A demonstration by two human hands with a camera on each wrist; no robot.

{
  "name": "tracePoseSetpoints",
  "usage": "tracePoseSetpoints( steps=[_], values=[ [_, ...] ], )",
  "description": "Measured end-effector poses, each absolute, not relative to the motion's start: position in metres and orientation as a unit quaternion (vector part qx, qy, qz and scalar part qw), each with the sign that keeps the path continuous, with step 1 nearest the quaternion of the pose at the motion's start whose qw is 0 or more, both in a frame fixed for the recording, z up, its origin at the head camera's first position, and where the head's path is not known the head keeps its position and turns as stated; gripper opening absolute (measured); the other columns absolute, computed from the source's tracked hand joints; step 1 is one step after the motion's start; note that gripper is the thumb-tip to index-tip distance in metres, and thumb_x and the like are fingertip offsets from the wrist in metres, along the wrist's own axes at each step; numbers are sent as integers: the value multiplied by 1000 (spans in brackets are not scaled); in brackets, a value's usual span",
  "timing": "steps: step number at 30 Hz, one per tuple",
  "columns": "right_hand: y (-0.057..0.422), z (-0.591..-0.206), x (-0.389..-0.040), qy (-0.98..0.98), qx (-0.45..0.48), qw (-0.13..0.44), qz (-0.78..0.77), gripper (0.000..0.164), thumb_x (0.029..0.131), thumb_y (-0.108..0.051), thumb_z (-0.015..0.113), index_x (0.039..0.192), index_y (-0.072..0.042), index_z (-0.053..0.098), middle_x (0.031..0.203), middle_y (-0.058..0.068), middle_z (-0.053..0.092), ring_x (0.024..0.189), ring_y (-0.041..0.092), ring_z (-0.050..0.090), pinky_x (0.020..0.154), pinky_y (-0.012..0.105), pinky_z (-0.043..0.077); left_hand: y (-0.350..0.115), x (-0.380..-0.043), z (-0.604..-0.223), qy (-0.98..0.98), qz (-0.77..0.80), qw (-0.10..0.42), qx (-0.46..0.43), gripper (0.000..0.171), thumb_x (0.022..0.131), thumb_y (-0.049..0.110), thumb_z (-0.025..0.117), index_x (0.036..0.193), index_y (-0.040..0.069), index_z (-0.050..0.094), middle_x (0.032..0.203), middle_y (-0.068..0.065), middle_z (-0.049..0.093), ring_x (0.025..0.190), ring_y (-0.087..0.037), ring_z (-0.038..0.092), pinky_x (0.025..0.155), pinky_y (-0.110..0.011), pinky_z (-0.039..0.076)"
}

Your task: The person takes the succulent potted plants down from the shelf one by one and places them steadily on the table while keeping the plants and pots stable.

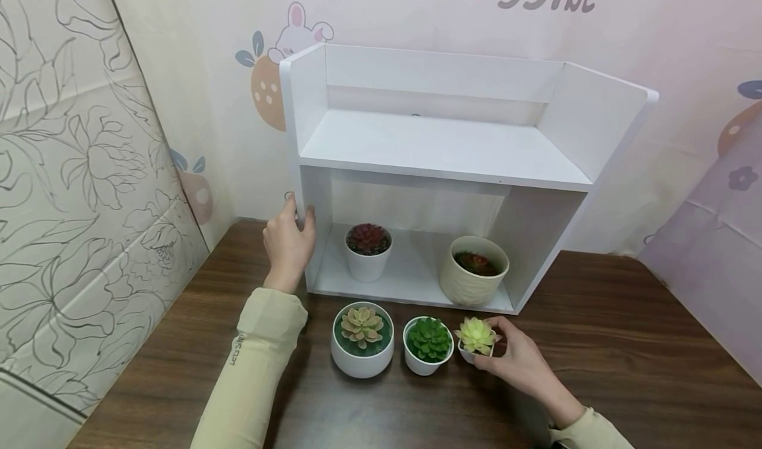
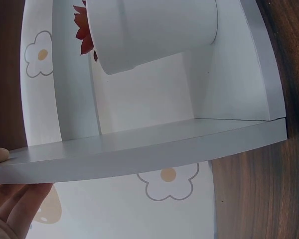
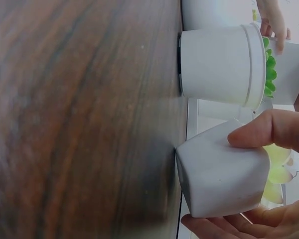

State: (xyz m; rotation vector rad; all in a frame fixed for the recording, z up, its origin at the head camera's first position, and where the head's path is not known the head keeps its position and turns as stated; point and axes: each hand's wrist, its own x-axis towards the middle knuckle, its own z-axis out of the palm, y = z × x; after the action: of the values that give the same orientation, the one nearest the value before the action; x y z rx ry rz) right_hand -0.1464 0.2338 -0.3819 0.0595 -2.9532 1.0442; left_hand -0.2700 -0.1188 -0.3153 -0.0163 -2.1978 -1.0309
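My left hand (image 1: 290,241) grips the left side panel of a white two-tier shelf (image 1: 446,148). In the left wrist view its thumb and fingers (image 2: 25,204) lie on opposite faces of the panel. My right hand (image 1: 520,360) holds a small white pot with a yellow-green succulent (image 1: 476,336) between thumb and fingers. The right wrist view shows this angular pot (image 3: 224,172) slightly tilted, its lower corner close to the tabletop. Just left of it stands a white pot with a green succulent (image 1: 428,343), then a wider white pot with a pinkish-green succulent (image 1: 362,340).
On the lower tier stand a white pot with a dark red succulent (image 1: 368,254) at left and a cream textured pot (image 1: 473,274) at right. The dark wooden table (image 1: 643,343) carries everything. A patterned cloth (image 1: 673,171) hangs behind the shelf.
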Motion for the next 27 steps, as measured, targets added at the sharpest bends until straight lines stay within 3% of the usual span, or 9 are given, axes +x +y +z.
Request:
tracePoseSetpoints(
  steps=[19, 27],
  values=[
    [239, -381, -144, -943, 15, -13, 332, 57, 70, -18, 79, 118, 0, 52, 102, 12, 63, 89, 22, 62, 70, 33, 49, -119, -270, -317, -849, -397, 350, -3, 44, 95, 19, 56, 129, -8, 53, 109, -31, 65, 90, -43, 68, 74, -53, 54],
    [243, -382, -144, -948, 7, -13, 317, 61, 69, -22, 82, 119, -1, 54, 106, 12, 65, 95, 25, 61, 73, 35, 48, -119, -272, -317, -844, -393, 364, -11, 34, 95, 18, 56, 119, -7, 59, 100, -29, 68, 82, -41, 70, 65, -52, 54]
  ],
)
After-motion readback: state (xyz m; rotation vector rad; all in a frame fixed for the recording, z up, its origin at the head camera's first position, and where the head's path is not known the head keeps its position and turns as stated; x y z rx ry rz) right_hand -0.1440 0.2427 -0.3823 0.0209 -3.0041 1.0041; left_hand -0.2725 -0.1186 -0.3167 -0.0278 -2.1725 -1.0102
